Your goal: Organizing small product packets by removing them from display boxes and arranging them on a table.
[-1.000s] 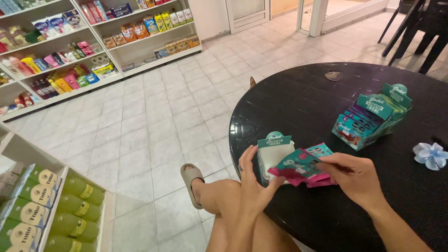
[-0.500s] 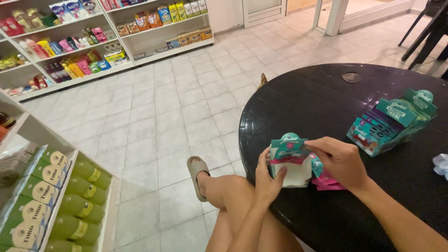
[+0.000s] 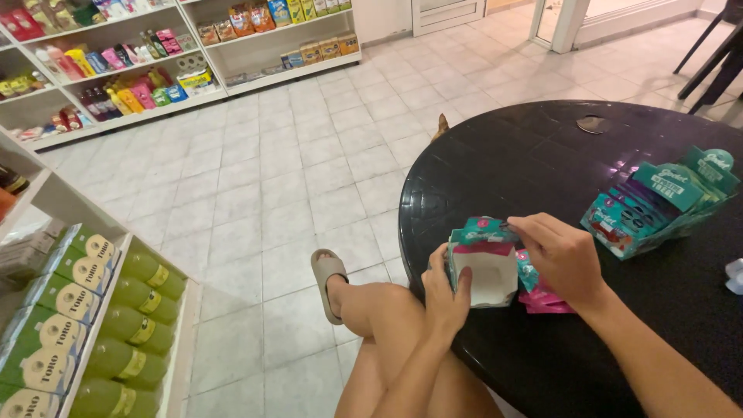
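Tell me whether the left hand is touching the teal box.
Touching: the head view shows the left hand cupping the teal box from its left side, thumb on its white face.

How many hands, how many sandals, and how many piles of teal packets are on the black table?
Hands: 2, left hand and right hand, both on one teal carton
Sandals: 1, sandal on the foot
Teal packet piles on the black table: 1, pile
Total: 4
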